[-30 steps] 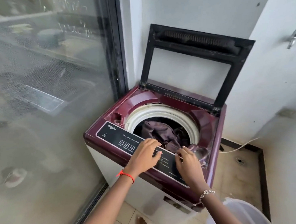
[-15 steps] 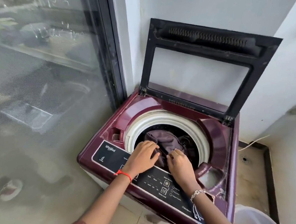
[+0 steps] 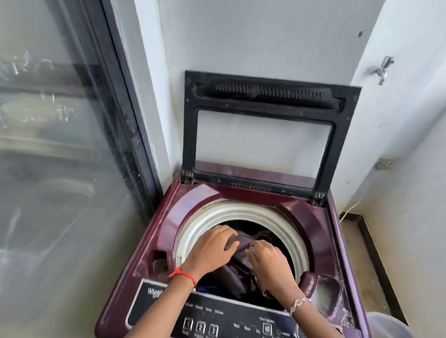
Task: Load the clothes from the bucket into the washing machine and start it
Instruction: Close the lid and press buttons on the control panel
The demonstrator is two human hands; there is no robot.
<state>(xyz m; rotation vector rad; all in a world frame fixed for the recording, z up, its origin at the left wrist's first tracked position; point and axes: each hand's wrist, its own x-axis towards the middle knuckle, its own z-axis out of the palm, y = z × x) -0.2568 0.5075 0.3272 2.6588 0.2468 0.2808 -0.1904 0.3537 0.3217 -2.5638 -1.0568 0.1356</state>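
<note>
Carefully, we press the dark purple clothes [image 3: 243, 248] into the maroon top-loading washing machine [image 3: 200, 196], left hand [image 3: 211, 248] and right hand [image 3: 270, 264] flat, unclenched; heaped fabric could jam the lid.

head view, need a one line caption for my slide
Both hands, left hand and right hand, press purple clothes into the open maroon top-load washing machine.

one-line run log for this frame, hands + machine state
phase: loading | left hand: flat on clothes in drum | right hand: on clothes | lid: open | control panel: untouched
</note>
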